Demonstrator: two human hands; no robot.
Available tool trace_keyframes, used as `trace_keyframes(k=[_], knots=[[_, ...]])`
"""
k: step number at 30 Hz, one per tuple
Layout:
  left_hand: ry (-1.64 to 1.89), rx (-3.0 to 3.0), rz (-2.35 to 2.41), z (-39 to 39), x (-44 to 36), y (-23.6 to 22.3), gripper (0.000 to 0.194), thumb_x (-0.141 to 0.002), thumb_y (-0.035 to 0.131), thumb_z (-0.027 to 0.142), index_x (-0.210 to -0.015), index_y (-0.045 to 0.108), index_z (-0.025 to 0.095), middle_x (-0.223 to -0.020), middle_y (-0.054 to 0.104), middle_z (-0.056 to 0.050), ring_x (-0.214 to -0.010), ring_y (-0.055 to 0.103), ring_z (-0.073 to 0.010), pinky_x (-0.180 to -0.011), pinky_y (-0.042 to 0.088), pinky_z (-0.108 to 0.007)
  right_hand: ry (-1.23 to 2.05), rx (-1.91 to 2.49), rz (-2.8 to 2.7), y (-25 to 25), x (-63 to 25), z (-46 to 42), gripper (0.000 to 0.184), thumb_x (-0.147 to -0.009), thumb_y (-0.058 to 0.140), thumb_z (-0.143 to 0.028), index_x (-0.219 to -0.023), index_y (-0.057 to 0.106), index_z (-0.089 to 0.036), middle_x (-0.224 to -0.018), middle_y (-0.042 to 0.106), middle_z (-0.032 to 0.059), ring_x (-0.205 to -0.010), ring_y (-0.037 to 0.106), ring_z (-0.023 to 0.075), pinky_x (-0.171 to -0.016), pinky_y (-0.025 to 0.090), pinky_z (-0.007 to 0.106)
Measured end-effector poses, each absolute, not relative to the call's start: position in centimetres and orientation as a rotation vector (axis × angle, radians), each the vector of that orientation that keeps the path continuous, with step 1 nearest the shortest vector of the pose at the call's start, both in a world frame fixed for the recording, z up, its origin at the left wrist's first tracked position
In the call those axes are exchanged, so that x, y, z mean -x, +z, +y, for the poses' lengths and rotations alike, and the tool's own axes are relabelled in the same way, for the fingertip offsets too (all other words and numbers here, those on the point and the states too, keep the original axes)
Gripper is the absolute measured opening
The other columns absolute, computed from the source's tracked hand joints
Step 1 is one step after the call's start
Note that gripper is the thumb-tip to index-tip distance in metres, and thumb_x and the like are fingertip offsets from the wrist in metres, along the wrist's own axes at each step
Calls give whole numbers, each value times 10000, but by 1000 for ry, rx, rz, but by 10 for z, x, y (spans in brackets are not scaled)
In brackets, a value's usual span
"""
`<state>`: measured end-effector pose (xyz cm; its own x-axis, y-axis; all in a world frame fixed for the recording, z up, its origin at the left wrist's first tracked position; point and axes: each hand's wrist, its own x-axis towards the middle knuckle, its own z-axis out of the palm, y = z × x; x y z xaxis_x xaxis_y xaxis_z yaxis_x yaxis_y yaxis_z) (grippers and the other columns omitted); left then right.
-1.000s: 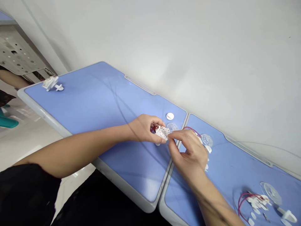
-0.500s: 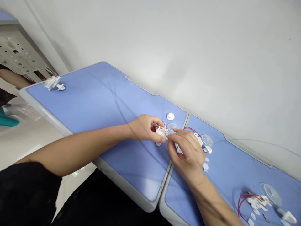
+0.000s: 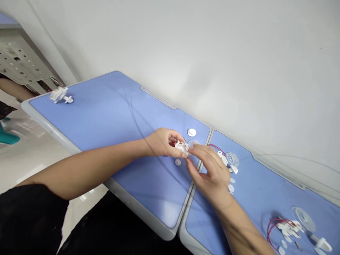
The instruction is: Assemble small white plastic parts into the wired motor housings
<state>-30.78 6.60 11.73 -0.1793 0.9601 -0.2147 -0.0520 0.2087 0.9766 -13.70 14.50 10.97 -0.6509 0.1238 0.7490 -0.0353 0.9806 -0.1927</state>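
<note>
My left hand (image 3: pixel 167 143) grips a small white plastic mechanism (image 3: pixel 181 147) with red wire at its side, thumb below and fingers behind. My right hand (image 3: pixel 209 170) meets the mechanism's right edge with its fingertips, thumb and index finger apart; whether a small part sits between them I cannot make out. Just below the mechanism lies a small white disc (image 3: pixel 177 162) on the blue table. A white round knob (image 3: pixel 191 132) rests above it. Behind my right fingertips, a clear plastic disc (image 3: pixel 193 142) is partly hidden.
A white assembled piece (image 3: pixel 61 95) stands at the table's far left corner. On the right table lie a clear disc (image 3: pixel 232 159), red wires (image 3: pixel 271 226) and another white mechanism (image 3: pixel 289 228). A seam (image 3: pixel 190 193) divides the tables; a wall (image 3: pixel 212 63) rises behind. Another person's arm (image 3: pixel 16 88) shows at left.
My right thumb has moved down and away from the index finger, its fingertips staying at the mechanism. The mechanism has shifted slightly left, and the small white disc below it shows more fully.
</note>
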Motion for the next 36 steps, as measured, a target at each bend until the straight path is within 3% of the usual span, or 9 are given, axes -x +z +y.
trace_keyframes(k=[23,36], knots=[[1182,-951,1405,67,307,117,397,-507,780,185,-873,638,128,-789,697,-13,-720,648,-123,-739,509,-274,140,-23,-2208,102,136,147,307,-785,642,-6,-1050,637,-161,-920,712,91,-929,683,215,-849,578,371],[1214,-972,1409,64,308,120,421,-512,784,174,-903,637,123,-802,696,-19,-725,629,-116,-733,483,-261,239,73,-2183,108,140,142,318,-802,630,-26,-1066,610,-203,-904,723,78,-876,701,214,-774,587,373]])
